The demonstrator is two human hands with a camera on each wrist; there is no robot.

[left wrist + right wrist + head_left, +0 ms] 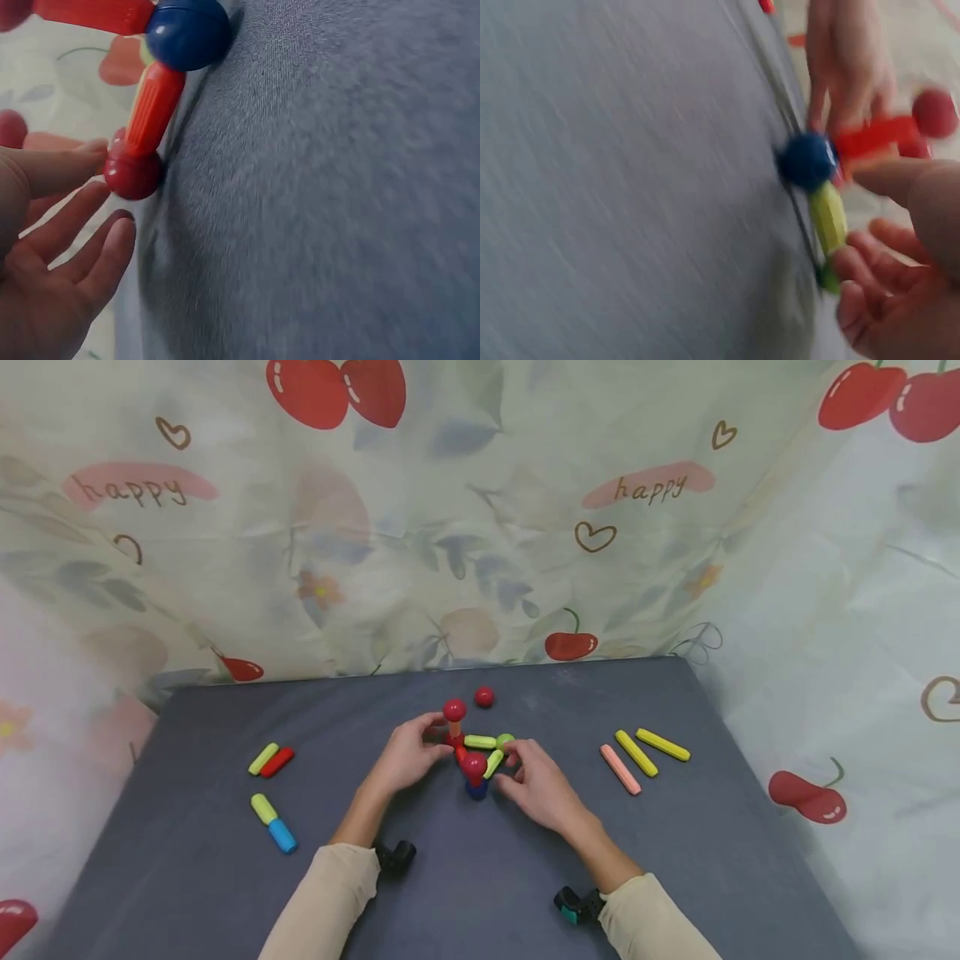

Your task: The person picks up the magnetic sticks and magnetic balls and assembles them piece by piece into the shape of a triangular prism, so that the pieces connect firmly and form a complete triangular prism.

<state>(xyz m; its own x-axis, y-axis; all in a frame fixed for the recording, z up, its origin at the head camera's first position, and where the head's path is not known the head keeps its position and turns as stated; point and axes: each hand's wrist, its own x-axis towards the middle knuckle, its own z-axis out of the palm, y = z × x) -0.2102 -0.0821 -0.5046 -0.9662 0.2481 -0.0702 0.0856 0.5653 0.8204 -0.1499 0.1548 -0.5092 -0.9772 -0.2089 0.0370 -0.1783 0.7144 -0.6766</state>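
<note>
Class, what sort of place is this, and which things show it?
Probably an indoor tabletop play corner: a grey table with a printed curtain behind it, toy sticks and balls.

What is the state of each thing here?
Toy: joined, standing
Left hand: fingers extended, beside toy
Right hand: fingers bent, beside toy
Red ball: loose, behind toy
Yellow sticks: loose, apart
Pink stick: loose
Green stick and red stick: side by side
Other green stick and blue stick: end to end

Head view: the front red ball partly hides the blue ball. Left wrist view: the left edge crops the left hand. Right wrist view: the red rod is blurred; the right hand partly hides the green ball.
</note>
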